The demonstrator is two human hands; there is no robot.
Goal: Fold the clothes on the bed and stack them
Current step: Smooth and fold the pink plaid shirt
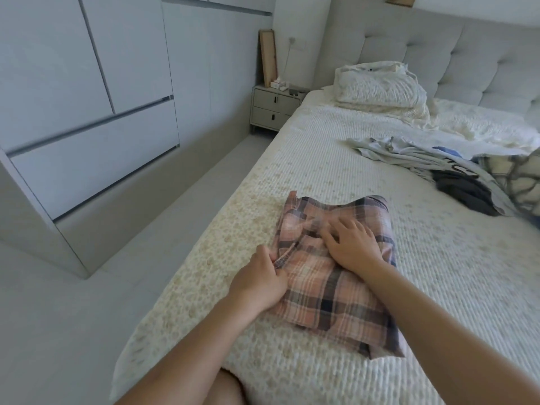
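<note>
Right now you are working on the plaid garment, which is lying folded near the left edge of the bed. Your left hand is pinching its left hem between curled fingers and thumb, while your right hand is pressing flat on top, fingers spread and straight. Well apart, a heap of unfolded clothes is waiting near the folded bedding.
</note>
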